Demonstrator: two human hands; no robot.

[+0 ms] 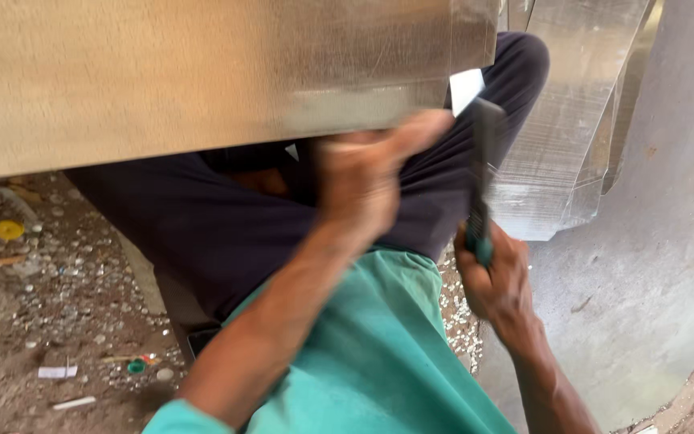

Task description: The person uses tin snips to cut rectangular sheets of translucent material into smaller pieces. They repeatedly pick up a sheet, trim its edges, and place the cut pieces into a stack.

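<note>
A large shiny metal sheet [202, 72] fills the top of the head view, resting over my lap. My left hand [367, 173] grips its lower edge from beneath, thumb up against the metal; the hand is blurred. My right hand [496, 277] is closed around the green handle of a dark tool [483, 161], which points upward beside the sheet's right edge. Its head is blurred, so I cannot tell what kind of tool it is. My dark trousers [202, 225] and green shirt [371, 354] lie below.
More folded metal sheets [560, 120] lean at the upper right over a flat grey sheet [652, 265] on the ground. The dirt floor [50, 273] at the left is strewn with small metal scraps, a yellow cap [8, 230] and bits of paper.
</note>
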